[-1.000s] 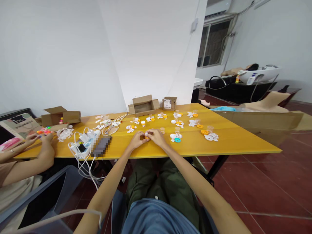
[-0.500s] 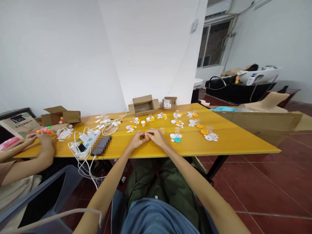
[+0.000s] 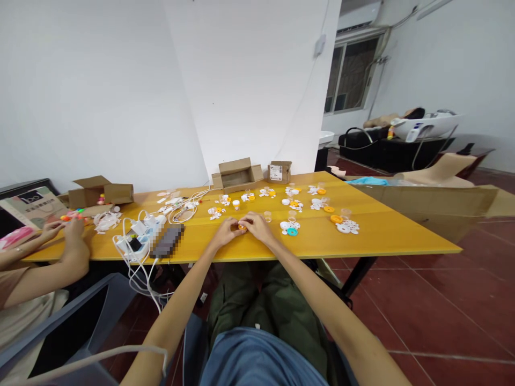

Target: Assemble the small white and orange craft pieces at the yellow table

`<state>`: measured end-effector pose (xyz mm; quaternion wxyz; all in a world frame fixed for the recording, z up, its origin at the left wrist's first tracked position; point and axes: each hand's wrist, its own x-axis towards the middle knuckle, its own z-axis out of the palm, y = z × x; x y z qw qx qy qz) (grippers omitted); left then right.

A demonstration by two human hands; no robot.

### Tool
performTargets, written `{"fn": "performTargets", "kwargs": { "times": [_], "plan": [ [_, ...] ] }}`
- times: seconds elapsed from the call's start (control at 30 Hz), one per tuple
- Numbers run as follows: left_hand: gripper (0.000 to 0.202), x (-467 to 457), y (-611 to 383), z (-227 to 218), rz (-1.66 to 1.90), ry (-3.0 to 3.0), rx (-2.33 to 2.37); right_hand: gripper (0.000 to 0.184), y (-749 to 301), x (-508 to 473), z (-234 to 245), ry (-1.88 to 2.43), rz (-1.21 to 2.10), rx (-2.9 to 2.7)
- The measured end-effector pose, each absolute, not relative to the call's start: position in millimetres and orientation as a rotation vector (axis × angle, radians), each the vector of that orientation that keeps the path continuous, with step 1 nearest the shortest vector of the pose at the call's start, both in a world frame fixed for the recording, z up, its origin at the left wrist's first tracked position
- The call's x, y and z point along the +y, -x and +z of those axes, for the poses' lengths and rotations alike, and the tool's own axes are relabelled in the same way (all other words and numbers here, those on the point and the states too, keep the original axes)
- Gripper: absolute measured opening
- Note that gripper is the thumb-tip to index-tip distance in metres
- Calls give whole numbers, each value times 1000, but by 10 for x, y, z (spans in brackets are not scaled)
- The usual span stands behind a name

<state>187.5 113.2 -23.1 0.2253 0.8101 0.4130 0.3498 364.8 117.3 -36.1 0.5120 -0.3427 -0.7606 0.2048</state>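
Observation:
Close to the table's front edge, my left hand is closed around a small orange and white plastic part. My right hand pinches the same part from the other side, with its fingertips meeting the left ones. Most of the piece is covered by fingers. Just beyond my hands stands a small white and orange cup-like piece. To the right of my right hand are a clear plastic cup and a cluster of white discs with a teal ring.
More clusters of white pieces with orange rings spread over the yellow table. Cardboard boxes stand at the back. A power strip with cables and a dark, pixelated object lie left. Another person's hands work farther left.
My hands stay together around the small part, with barely any movement. The view shifts very slightly. The other person's hands at the left move a little.

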Motion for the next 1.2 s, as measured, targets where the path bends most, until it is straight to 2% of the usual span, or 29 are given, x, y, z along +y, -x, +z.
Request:
{"fn": "performTargets", "kwargs": {
  "times": [1.2],
  "plan": [
    [24, 1127, -1888, -235, 952, -2214, 1162, 9, -3627, 1097, -301, 946, 498, -1874]
  ]
}}
